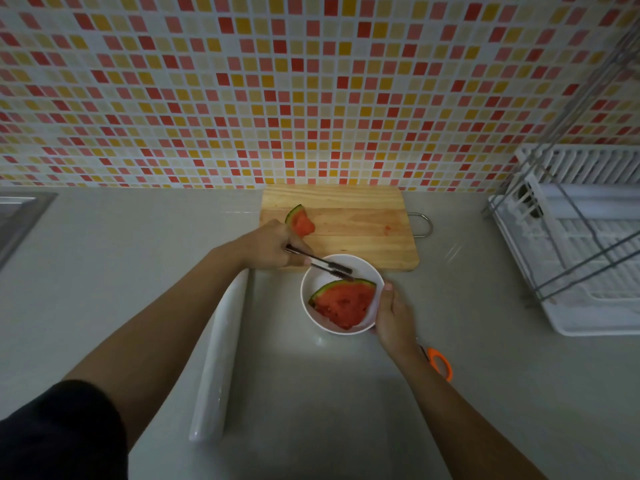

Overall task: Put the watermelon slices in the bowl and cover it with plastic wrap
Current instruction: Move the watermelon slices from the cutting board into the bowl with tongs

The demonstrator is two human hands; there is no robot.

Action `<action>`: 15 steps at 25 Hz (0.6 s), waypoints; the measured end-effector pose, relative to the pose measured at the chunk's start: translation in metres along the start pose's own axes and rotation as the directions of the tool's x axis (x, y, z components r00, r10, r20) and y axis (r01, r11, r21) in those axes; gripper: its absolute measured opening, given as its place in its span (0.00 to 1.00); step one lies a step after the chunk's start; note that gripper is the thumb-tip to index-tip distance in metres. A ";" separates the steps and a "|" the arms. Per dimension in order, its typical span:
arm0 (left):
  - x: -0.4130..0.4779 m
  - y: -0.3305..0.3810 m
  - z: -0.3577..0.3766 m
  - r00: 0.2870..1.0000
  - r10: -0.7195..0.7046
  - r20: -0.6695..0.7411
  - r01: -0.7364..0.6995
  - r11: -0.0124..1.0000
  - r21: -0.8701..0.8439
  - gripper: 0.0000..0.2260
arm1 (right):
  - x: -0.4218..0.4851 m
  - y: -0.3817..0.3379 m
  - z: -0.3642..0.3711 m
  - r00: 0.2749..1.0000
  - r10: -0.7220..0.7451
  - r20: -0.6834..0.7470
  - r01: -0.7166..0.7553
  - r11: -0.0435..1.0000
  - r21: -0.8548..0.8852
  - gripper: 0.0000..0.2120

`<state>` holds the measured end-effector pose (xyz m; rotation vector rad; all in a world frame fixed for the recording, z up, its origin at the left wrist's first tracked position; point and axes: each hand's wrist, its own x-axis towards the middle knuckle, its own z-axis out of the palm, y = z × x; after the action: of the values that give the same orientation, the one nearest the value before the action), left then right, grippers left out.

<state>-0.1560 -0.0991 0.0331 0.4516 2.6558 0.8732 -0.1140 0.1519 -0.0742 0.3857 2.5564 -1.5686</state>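
Observation:
A white bowl (313, 282) stands on the grey counter just in front of a wooden cutting board (360, 223). One watermelon slice (341, 303) lies inside the bowl, rind toward the board. A second slice (300, 220) rests on the board's left side. My left hand (268, 244) grips metal tongs (322, 263) whose tips reach over the bowl's far rim, touching the rind of the slice inside. My right hand (393, 313) holds the bowl's right rim. A roll of plastic wrap (220, 355) lies on the counter to the left of the bowl.
Orange-handled scissors (440, 363) lie under my right forearm. A white dish rack (575, 244) with a metal frame fills the right side. A steel sink edge (20, 216) shows at far left. A tiled wall backs the counter.

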 end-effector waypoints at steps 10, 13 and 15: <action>0.002 -0.038 0.019 0.612 -0.546 -0.572 0.511 0.825 -0.242 0.15 | 0.002 0.003 0.000 0.997 -0.075 -0.022 0.074 0.996 -0.048 0.21; 0.010 -0.043 0.031 0.512 -0.689 -0.513 0.574 0.719 -0.392 0.13 | 0.001 0.002 -0.001 0.997 -0.071 -0.014 0.070 0.996 -0.050 0.20; 0.014 -0.046 0.033 0.503 -0.703 -0.504 0.559 0.709 -0.431 0.11 | 0.001 0.002 -0.001 0.999 -0.050 -0.001 0.049 0.998 -0.029 0.22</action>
<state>-0.1649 -0.1120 -0.0233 -1.0513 2.8428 1.1611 -0.1143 0.1538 -0.0756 0.3231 2.6065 -1.5453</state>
